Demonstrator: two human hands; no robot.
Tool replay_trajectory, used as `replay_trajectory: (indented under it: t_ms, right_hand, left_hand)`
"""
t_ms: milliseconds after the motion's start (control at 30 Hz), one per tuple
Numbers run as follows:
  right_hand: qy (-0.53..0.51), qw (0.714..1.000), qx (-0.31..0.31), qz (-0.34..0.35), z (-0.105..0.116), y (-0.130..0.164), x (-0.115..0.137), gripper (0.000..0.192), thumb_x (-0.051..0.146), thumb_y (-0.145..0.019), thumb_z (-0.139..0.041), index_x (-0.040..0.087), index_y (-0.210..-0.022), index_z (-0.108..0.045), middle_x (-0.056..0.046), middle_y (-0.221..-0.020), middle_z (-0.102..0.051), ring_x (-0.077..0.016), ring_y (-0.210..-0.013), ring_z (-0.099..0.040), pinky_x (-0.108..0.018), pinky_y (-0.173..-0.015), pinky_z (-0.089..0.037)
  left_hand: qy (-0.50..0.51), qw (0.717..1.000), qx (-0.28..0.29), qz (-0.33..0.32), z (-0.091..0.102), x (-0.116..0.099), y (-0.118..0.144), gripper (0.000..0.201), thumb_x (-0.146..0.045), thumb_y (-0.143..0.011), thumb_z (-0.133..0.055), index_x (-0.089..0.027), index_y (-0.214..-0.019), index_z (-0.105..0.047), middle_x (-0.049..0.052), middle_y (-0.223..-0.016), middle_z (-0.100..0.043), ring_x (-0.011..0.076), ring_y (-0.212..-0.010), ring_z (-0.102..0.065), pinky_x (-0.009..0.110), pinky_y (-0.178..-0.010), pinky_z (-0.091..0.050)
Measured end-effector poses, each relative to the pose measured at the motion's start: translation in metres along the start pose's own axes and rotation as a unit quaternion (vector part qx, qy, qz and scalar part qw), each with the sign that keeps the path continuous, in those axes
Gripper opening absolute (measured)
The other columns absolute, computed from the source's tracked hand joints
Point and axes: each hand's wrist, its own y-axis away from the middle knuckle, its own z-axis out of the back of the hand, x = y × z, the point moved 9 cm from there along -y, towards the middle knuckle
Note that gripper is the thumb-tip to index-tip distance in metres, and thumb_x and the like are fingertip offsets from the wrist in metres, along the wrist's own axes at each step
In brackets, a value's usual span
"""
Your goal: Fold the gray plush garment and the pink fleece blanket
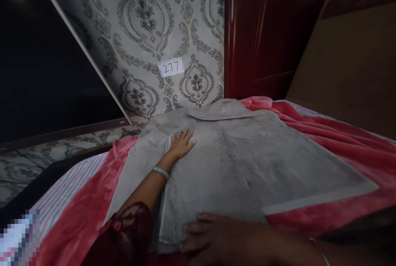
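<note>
A grey plush cloth (pixel 266 163), shaped like a garment with a folded flap at its far end, lies spread on a red blanket (pixel 77 208). On its left part, by a pale edge strip, my left hand (pixel 182 144) rests flat with the fingers stretched out. My right hand (pixel 213 235) is over the near edge of the cloth, its fingers extended to the left and a little blurred. Whether the right palm presses on the cloth is hard to make out. Neither hand is seen holding anything.
Striped bedding (pixel 72 185) shows under the blanket. A large dark screen (pixel 55 60) stands at the left. Behind are a patterned wall (pixel 148 22) with a paper label (pixel 171 67) reading 277, and a dark red door (pixel 262 31). A brown cardboard-like panel (pixel 349 64) leans at the right.
</note>
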Motion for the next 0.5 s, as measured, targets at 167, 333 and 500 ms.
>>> replay_trajectory:
  t_ms: [167,333,500]
  right_hand:
    - [0.039,0.980,-0.169,-0.101,0.085,0.004,-0.028,0.045,0.042,-0.102,-0.052,0.025,-0.144,-0.058,-0.009,-0.131,-0.068,-0.0232,-0.119,-0.063,-0.039,-0.104,-0.047]
    - [0.132,0.982,-0.120,-0.061,0.072,-0.019,-0.055,0.057,0.048,-0.098,-0.058,0.026,-0.150,-0.051,-0.011,-0.152,-0.051,-0.0287,-0.145,-0.039,-0.051,-0.121,-0.026]
    - [0.118,0.988,-0.054,-0.078,0.035,-0.019,-0.065,0.063,0.051,-0.099,-0.054,0.035,-0.158,-0.036,-0.004,-0.168,-0.024,-0.0298,-0.157,-0.007,-0.063,-0.123,0.000]
  left_hand:
    - [0.066,0.986,0.009,-0.154,0.022,-0.058,-0.002,0.055,-0.044,-0.102,-0.038,-0.030,-0.155,-0.040,0.007,-0.167,-0.027,0.0297,-0.156,-0.018,0.061,-0.124,-0.011]
    - [0.081,0.966,0.051,-0.242,0.018,-0.110,-0.025,0.052,-0.045,-0.103,-0.035,-0.034,-0.153,-0.043,0.003,-0.167,-0.027,0.0276,-0.156,-0.017,0.061,-0.124,-0.007]
    - [0.079,0.969,0.050,-0.230,-0.015,-0.108,-0.042,0.051,-0.050,-0.102,-0.039,-0.037,-0.151,-0.045,0.002,-0.166,-0.032,0.0297,-0.155,-0.021,0.063,-0.123,-0.013]
